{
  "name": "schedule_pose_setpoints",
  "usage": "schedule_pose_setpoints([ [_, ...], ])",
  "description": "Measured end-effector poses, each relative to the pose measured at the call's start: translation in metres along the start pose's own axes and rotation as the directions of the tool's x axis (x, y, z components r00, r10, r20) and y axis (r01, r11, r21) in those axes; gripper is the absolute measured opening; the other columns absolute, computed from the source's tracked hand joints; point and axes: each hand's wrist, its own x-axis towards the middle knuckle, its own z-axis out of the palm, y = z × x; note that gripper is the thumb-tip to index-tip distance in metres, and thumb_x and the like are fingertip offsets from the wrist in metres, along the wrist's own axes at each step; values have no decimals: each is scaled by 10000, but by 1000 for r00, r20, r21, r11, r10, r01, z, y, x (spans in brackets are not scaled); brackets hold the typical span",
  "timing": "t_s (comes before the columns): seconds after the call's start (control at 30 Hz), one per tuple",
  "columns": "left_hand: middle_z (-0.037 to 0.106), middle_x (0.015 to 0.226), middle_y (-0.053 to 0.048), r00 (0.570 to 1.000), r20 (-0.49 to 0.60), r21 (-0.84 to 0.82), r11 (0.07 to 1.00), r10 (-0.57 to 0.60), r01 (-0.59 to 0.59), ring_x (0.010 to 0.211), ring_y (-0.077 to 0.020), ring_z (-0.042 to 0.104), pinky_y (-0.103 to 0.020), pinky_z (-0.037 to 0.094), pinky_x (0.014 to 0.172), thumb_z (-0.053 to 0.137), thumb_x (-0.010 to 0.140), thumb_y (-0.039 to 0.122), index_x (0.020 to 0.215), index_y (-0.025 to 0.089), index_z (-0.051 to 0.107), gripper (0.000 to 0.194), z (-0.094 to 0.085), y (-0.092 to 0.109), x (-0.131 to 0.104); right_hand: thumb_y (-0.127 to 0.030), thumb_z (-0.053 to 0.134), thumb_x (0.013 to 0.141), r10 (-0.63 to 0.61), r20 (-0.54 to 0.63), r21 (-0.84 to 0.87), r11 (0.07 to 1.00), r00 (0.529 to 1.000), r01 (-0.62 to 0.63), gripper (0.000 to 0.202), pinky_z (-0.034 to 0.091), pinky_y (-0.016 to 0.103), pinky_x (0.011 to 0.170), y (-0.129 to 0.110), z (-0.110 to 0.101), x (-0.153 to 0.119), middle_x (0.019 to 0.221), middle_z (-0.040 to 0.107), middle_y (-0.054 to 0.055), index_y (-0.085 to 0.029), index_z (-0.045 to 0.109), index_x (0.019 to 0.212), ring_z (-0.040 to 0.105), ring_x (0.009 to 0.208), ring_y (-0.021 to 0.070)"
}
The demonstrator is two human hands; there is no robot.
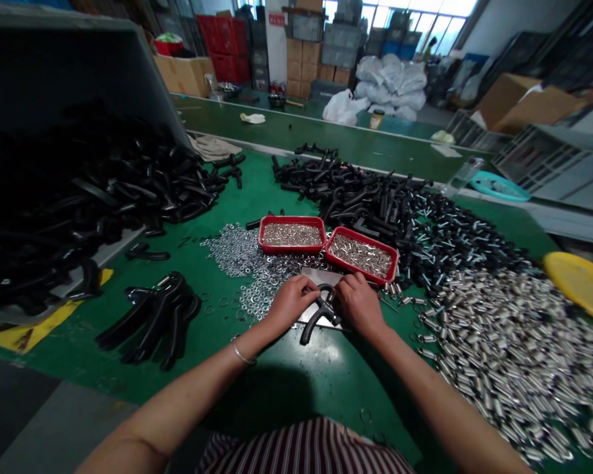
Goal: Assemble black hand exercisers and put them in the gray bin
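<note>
Over a small metal plate [343, 322] at the table's middle lies a black curved handle piece [316, 321] with metal fittings. My left hand [292, 301], with a bracelet on the wrist, pinches its upper left side with closed fingers. On its right, my right hand [360, 304] has its fingers curled at the piece's upper end; what its fingertips hold is hidden. Just beyond my hands stand a red tray of small metal parts [292, 249] and a second red tray of small metal pins [393, 271]. Loose metal nuts [257, 296] spread beside my left hand.
Metal springs [504, 362] form a large heap at right. Behind them lie black-headed bolts [454, 227] and black handles [360, 191]. Several black handle assemblies [158, 316] lie at left, near a tipped bin [168, 99] of handles. A yellow lid [580, 283] sits far right.
</note>
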Motion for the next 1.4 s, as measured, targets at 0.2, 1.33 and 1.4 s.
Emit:
schedule_pose_setpoints([
  [0.2,651,876,-34,999,-1,86,995,43,-43,930,-207,600,-344,461,886,655,878,253,801,183,660,104,9,-2,-2,-255,511,979,-96,152,-53,993,984,105,207,427,388,815,6,-15,16,899,639,119,-196,681,875,505,935,282],
  [1.33,541,1328,-241,994,48,521,846,100,-111,1183,-351,537,-510,439,1014,723,819,350,1524,81,136,955,20,18,-41,-324,383,1013,79,158,253,960,984,-117,223,490,331,691,-3,-64,-71,929,668,97,-201,569,1034,644,787,227],
  [1.4,565,1298,-242,994,58,512,852,91,-108,1164,-356,553,-517,442,1006,715,819,343,1528,75,130,957,21,18,-40,-351,413,999,108,253,288,940,961,-182,206,470,317,655,0,-60,-70,874,658,73,-208,555,961,632,742,216],
])
